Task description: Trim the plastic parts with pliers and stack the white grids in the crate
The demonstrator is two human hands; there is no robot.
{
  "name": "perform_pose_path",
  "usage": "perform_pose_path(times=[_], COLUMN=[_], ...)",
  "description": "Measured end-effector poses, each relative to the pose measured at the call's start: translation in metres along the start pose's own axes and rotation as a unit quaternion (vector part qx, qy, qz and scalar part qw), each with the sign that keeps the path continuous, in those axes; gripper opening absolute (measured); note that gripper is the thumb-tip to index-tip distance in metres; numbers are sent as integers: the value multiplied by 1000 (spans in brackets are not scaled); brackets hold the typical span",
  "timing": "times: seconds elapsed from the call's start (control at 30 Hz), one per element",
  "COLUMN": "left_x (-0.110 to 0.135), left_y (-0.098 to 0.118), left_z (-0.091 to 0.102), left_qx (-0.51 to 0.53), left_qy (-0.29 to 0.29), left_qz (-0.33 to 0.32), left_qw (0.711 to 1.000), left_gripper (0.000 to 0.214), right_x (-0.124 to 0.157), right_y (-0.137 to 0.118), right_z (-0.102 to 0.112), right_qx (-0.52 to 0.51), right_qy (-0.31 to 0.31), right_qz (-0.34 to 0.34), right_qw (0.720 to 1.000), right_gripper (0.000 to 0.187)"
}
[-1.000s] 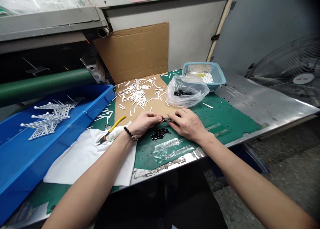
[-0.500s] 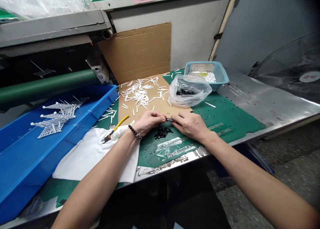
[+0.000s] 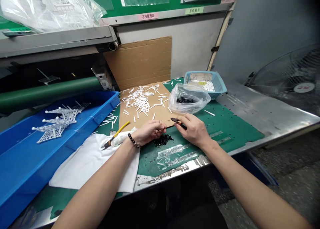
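Metal-topped workbench [image 3: 272,114] in an indoor work area, w/ a caged fan [image 3: 303,87] at far R and a long blue plastic tray [image 3: 32,165] at L holding white lattice pcs. [image 3: 61,120] Green mat [image 3: 241,124] covers much of the top; flat cardboard sheet [image 3: 160,113] lies twd. the back. White cloth [image 3: 97,170] is spread beside the tray; light-blue basket [image 3: 221,86] stands just behind a clear plastic bag [image 3: 201,101] w/ black pcs. inside. Center: two bare hands, apart. L. hand [image 3: 151,132] has its fingertips bunched; can't tell if a small part is pinched there. R. hand [image 3: 195,129] is wrapped around orange-and-black-handled nippers [image 3: 177,121], tip angled twd. the L. hand, not touching it; blades too small to read. Yellow-handled cutters [image 3: 116,135] rest on the cloth. White plastic strips [image 3: 140,101] litter the cardboard. Smallest: glossy black pcs. [image 3: 163,140] heaped on the mat, just below the L. hand. For clean clipping, prob. best to grip any part firmly by one end, keep L. fingertips clear of the blades, squeeze once, steadily, & work low so bits don't fly in among the strips, etc.
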State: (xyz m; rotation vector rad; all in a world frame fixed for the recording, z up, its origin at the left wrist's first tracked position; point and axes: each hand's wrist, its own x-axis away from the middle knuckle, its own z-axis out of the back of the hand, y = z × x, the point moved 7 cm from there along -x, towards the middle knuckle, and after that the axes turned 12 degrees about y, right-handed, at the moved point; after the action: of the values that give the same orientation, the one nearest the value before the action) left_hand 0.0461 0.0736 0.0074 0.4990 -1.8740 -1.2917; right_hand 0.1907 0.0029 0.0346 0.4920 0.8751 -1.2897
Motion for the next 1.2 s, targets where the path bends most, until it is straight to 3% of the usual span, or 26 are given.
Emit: perform_pose_path(times=[0.17,0.27,0.33,0.4,0.5,0.57,0.8,1.1,1.2], left_x=[3,1,1,2,5,7,4,2,5], left_y=[3,7,11,14,13,12,8,8,9], left_z=[-7,-3,-1,-3,-6,-7,-5,-1,-3], left_qx=[-16,-100,-220,-343,-464,-496,-423,-456,-436], left_qy=[-28,16,50,65,76,82,65,70,67], left_qz=[-20,-61,-119,-168,-191,-195,-175,-187,-182], left_qw=[999,993,967,922,861,842,886,867,879], left_gripper=[19,22,23,23,22,20,20,23,21], right_x=[0,0,-1,-1,-1,-1,-1,-1,-1], right_y=[0,0,0,0,-1,-1,-1,-1,-1], right_z=[-1,-1,-1,-2,-2,-2,-2,-3,-3], right_qx=[8,8,8,6,-1,-5,-8,-12,-14], right_qy=[-2,-2,-4,-8,-11,-12,-15,-8,-7], right_qz=[4,3,0,-2,-4,-3,-4,2,1], right_qw=[1000,1000,1000,1000,1000,1000,1000,1000,1000], right_gripper=[20,18,18,18,19,19,19,19,19])
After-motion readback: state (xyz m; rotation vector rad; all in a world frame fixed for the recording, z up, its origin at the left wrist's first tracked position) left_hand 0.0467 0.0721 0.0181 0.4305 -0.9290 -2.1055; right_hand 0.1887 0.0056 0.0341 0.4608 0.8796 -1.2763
